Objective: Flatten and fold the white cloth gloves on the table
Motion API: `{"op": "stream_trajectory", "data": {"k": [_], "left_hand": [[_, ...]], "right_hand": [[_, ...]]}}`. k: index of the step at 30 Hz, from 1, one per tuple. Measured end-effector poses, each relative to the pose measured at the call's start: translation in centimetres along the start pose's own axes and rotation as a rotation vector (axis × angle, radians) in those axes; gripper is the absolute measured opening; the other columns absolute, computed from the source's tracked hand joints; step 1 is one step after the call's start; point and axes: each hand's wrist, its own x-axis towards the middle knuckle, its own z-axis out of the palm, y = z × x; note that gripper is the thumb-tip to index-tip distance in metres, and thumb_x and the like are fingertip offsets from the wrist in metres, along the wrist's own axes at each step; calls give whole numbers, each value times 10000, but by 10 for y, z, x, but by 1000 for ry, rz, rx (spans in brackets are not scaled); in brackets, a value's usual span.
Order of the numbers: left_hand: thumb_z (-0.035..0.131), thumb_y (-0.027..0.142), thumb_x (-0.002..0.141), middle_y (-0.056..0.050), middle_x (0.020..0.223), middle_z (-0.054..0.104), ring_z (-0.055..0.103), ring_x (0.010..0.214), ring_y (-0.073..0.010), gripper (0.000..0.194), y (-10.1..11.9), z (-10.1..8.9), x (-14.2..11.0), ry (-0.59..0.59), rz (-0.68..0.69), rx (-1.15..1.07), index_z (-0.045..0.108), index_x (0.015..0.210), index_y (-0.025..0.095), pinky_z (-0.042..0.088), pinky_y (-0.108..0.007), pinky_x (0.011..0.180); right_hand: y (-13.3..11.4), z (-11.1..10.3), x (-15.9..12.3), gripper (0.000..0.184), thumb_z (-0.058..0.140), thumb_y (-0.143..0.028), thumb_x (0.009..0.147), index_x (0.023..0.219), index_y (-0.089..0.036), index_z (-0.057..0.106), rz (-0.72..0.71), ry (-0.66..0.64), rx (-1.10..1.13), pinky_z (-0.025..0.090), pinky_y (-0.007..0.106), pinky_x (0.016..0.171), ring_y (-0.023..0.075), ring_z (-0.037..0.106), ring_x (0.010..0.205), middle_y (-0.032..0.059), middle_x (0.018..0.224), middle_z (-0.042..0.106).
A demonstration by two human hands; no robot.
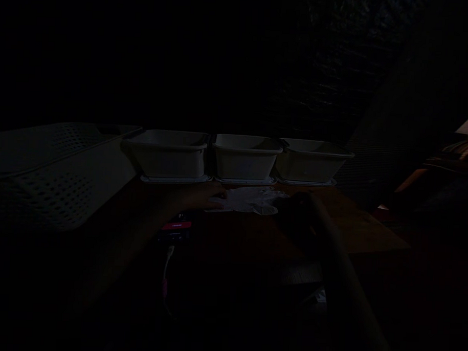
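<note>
The scene is very dark. A thin, pale, crumpled piece [252, 200], shaped somewhat like a disposable glove, lies flat on the wooden table [355, 233]. My left hand [204, 195] reaches in to its left end, thumb and fingers apart, and appears to touch it. At the right end is my right hand [304, 206], mostly lost in shadow; its fingers cannot be made out. Below my left wrist rests a phone [175, 232] with a lit red band on its screen and a white cable [168, 257] plugged in.
Three pale plastic tubs stand in a row behind: a left tub [173, 160], a middle tub [246, 163] and a right tub [311, 165], each on a pale lid or tray. A large perforated basket [107, 166] fills the left side. The table's edge lies at right.
</note>
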Motion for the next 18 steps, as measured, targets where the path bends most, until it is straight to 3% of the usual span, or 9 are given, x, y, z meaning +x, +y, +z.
{"op": "stream_trajectory", "data": {"k": [9,13,18], "left_hand": [[610,325,930,-104,1305,604,591,1155,-221,307,-2,1,-1,14,21,21,619,1201,181,442,-302,971],[601,328,935,-102,1308,601,593,1153,-222,312,0,0,-1,1,-1,14,615,1211,183,446,-303,964],[605,320,935,-96,1301,601,587,1155,-219,303,-4,2,1,-3,7,27,623,1206,186,439,-297,972]], "right_hand": [[-2,-2,3,137,702,-252,759,794,-123,732,-31,-21,-2,388,242,591,199,641,690,135,713,696],[-6,-1,0,192,656,-298,809,794,-119,724,13,-27,52,335,229,533,137,559,544,78,635,649],[1,7,7,276,632,-349,839,795,-88,712,105,8,121,339,219,538,144,572,581,76,634,633]]}}
